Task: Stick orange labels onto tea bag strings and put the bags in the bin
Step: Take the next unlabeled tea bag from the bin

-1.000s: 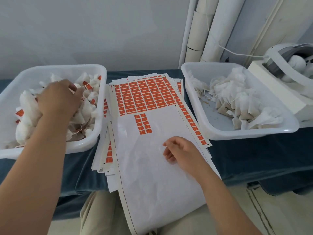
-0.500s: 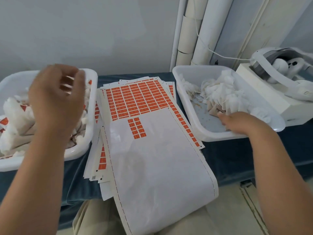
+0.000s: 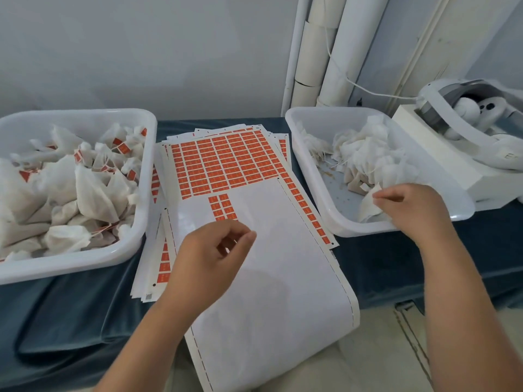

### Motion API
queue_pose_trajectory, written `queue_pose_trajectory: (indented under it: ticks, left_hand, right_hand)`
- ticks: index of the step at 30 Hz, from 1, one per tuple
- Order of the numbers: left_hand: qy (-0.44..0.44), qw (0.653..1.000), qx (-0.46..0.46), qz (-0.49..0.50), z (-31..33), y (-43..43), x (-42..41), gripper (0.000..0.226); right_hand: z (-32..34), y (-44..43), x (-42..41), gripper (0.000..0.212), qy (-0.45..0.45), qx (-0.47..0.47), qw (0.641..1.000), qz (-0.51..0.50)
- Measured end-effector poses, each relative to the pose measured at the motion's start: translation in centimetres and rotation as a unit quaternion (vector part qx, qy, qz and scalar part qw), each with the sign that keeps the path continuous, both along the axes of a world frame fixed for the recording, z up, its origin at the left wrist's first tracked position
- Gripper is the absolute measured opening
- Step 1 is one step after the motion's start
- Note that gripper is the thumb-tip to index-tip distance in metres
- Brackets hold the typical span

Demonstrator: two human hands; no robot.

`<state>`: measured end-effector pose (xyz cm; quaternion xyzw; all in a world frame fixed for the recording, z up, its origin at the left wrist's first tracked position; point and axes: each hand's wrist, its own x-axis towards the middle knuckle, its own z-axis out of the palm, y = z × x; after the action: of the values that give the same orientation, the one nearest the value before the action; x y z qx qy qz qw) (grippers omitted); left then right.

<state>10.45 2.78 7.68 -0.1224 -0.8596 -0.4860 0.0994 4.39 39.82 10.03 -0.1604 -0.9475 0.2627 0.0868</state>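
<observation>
Right hand (image 3: 407,210): thumb and forefinger pinched on a corner of an unlabelled tea bag (image 3: 370,205), at the near edge of the right bin (image 3: 311,176). Other fingers curled, wrist over the bin's front rim.

Left hand (image 3: 209,258): thumb and forefinger curved toward each other with a gap between the tips, nothing clearly held. It hovers over the label sheet (image 3: 254,264), just below the short leftover column of orange labels (image 3: 223,205).

Label sheet: top sheet of a fanned stack, lies between the two bins on the blue cloth (image 3: 70,312). Far part is a full grid of orange labels, near part is bare white backing that curls off the table edge. One strip of labels runs down its right margin.

Right bin: white plastic, holds a loose heap of plain white tea bags with strings, piled toward the far right. Bare floor on its left side with brown crumbs.

Left bin (image 3: 141,216): white plastic, much fuller. Tea bags in it carry orange labels on their strings.

White box (image 3: 441,154) with a headset on top sits right of the right bin.
</observation>
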Motion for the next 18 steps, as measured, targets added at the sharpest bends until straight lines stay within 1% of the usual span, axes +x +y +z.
queue_pose_trajectory:
  ticks: [2, 3, 6, 8, 11, 13, 16, 17, 18]
  left_hand:
    - [-0.021, 1.0, -0.008, -0.008, -0.4, 0.2, -0.1, 0.01]
    - [-0.03, 0.999, -0.011, -0.012, -0.6, 0.4, -0.2, 0.01]
    - [-0.048, 0.998, -0.014, -0.028, -0.7, 0.9, -0.2, 0.011]
    - [-0.053, 0.997, -0.014, -0.048, -0.4, 1.6, 0.0, 0.011]
    - [-0.075, 0.995, 0.004, -0.063, 0.5, 2.6, 0.4, 0.009]
    - [-0.089, 0.994, 0.01, -0.069, 1.0, 3.2, 0.6, 0.032]
    - [-0.092, 0.994, -0.007, -0.06, 1.7, 4.3, 0.7, 0.076]
    - [-0.094, 0.993, 0.0, -0.067, 2.1, 4.5, 0.7, 0.083]
    - [-0.096, 0.992, 0.016, -0.086, 2.5, 4.7, 0.7, 0.084]
  right_hand:
    - [0.1, -1.1, 1.1, 0.021, 0.076, -0.084, 0.993, 0.014]
    - [0.2, -1.5, 1.4, 0.027, 0.1, -0.128, 0.987, 0.015]
    - [1.1, -3.0, 2.0, 0.037, 0.13, -0.22, 0.966, 0.035]
    - [1.7, -3.9, 2.5, 0.034, 0.136, -0.246, 0.957, 0.065]
    - [2.8, -5.6, 3.3, 0.022, 0.142, -0.227, 0.958, 0.107]
    - [3.7, -7.2, 4.1, 0.019, 0.137, -0.206, 0.958, 0.145]
    - [5.2, -9.7, 5.4, 0.026, 0.114, -0.181, 0.953, 0.214]
    - [5.6, -10.6, 5.9, 0.027, 0.101, -0.172, 0.949, 0.244]
    - [5.9, -11.5, 6.3, 0.028, 0.083, -0.161, 0.943, 0.278]
